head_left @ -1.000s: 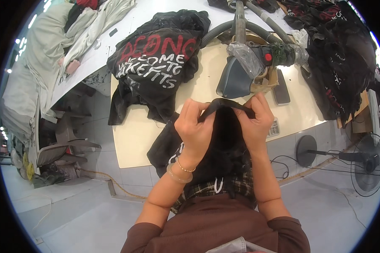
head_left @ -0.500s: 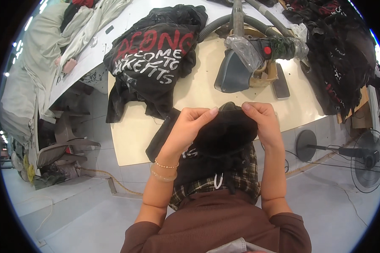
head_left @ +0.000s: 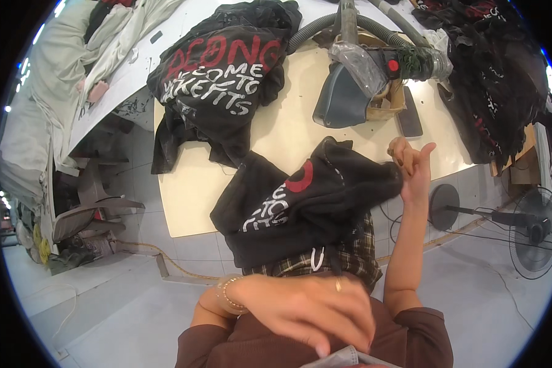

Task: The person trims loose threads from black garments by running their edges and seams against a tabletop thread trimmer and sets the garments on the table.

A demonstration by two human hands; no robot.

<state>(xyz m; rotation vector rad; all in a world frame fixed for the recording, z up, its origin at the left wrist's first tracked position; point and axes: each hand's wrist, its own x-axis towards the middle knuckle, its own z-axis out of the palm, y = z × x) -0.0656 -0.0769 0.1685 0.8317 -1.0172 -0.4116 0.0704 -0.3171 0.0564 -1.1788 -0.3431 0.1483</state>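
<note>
A black garment [head_left: 313,196] with red and white print lies bunched over my lap and the near table edge. At its right end is my right hand [head_left: 411,162], thumb stretched out and fingers curled. The lower fingers appear to grip the cloth's edge, though part of that contact is hidden. My left hand [head_left: 313,306] is away from the garment, low in front of my chest beside a grey cloth piece [head_left: 343,359]. Its fingers are slightly bent and apart, a little blurred, with nothing seen in them.
Another black printed garment pile [head_left: 221,80] lies at the table's far left. A grey machine head [head_left: 340,101] with hoses and a dark phone-like slab [head_left: 410,116] sit beyond my right hand. More black garments [head_left: 490,92] hang at right, above a fan [head_left: 533,230].
My left hand has let go of the garment and drawn back toward my chest. The garment has dropped flatter, showing its print. My right hand has turned and shifted right.
</note>
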